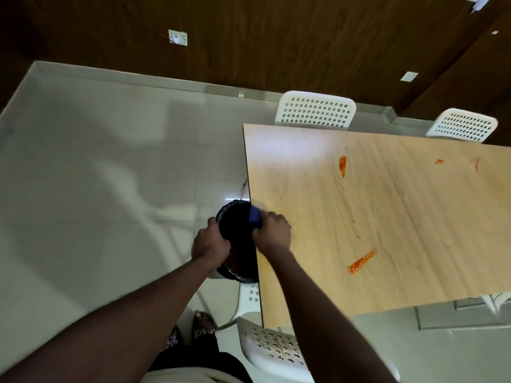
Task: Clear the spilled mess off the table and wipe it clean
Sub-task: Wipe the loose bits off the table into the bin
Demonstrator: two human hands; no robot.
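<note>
A light wooden table (pixel 387 217) carries orange-red smears: one streak (pixel 342 165) toward the far side, a longer one (pixel 360 263) near the front edge, and small marks (pixel 439 161) at the far right. A black-lined bin (pixel 235 217) stands just off the table's left edge. My left hand (pixel 210 244) grips the bin's near rim. My right hand (pixel 272 232) holds a blue cloth (pixel 255 215) at the table's left edge, over the bin's mouth.
Two white perforated chairs (pixel 315 110) (pixel 463 125) stand behind the table, another (pixel 272 348) is at the near corner beside my feet. Pale tiled floor (pixel 96 175) spreads to the left, a dark wood-panelled wall (pixel 276 37) behind.
</note>
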